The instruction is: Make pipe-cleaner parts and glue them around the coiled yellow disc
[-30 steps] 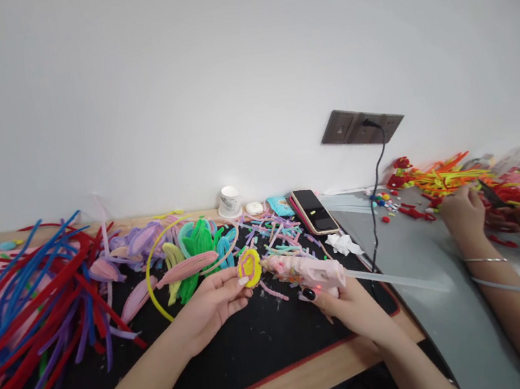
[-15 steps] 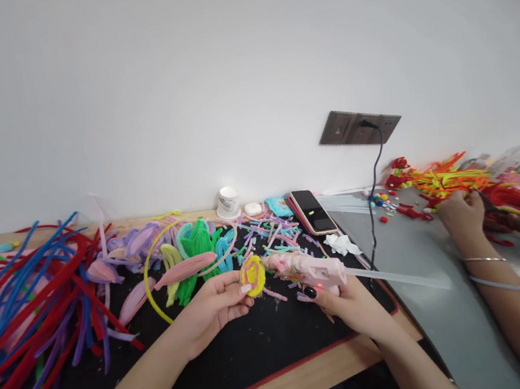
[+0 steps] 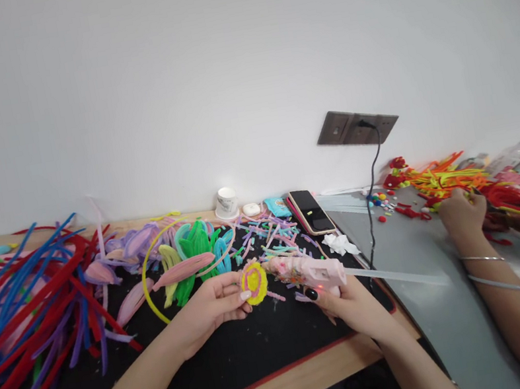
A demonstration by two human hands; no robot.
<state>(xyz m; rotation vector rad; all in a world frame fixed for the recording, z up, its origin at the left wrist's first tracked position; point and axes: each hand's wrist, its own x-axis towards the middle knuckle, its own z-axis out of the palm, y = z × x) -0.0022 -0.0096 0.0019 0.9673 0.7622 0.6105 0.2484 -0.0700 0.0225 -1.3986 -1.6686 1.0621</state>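
Note:
Between thumb and fingers, my left hand (image 3: 217, 309) pinches a round yellow coil (image 3: 254, 283) with a pink ring on its face, which looks made of pipe cleaner. My right hand (image 3: 342, 304) is wrapped round a pink hot glue gun (image 3: 311, 270); a small red light glows on it. Its nozzle points left, right by the edge of the coil; I cannot tell whether they touch. A long clear glue stick (image 3: 395, 276) juts from the gun's back end. Behind the hands lie bundled green pipe cleaners (image 3: 196, 240) and a pink looped petal shape (image 3: 185, 270).
Loose red and blue pipe cleaners (image 3: 50, 292) cover the left. Cut pieces (image 3: 272, 236) lie behind, near a paper cup (image 3: 228, 201), a phone (image 3: 312, 211) and crumpled tissue (image 3: 341, 244). A black cord (image 3: 372, 201) hangs from the wall socket. Another person's hand (image 3: 463, 214) works at right.
The yellow coil has turned in my left hand so that its face shows more fully. My right hand with the glue gun has barely moved.

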